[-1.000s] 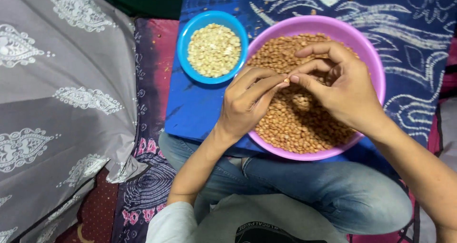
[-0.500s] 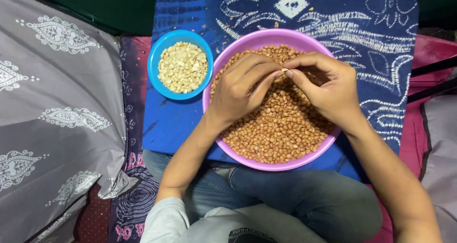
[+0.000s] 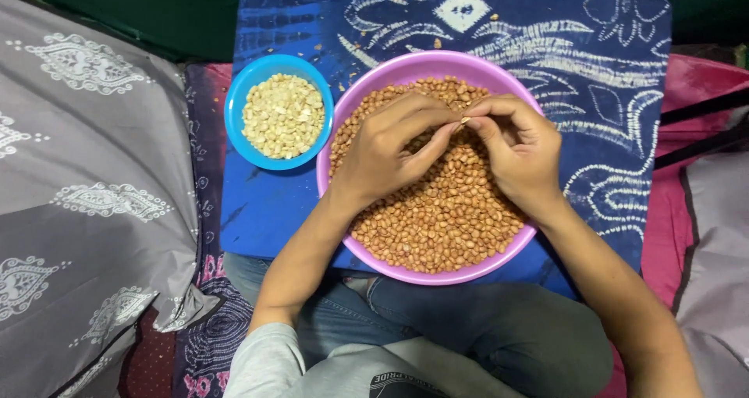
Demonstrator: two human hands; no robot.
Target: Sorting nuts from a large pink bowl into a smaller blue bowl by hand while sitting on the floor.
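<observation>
Left hand (image 3: pixel 386 152) and right hand (image 3: pixel 519 150) fingertips pinched together on one peanut (image 3: pixel 464 120), over purple bowl (image 3: pixel 355 105) of brown peanuts, blue bowl (image 3: pixel 238 94) of pale skinned nuts at nine o'clock

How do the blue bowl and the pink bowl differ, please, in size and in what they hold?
The blue bowl is smaller than the pink bowl. The blue bowl holds pale, skinless peanuts; the pink bowl holds reddish-brown peanuts in their skins. No hand is over the blue bowl, while the left hand and right hand meet over the pink bowl, pinching one nut. Both are round, look plastic, and rest on the blue patterned cloth.
</observation>
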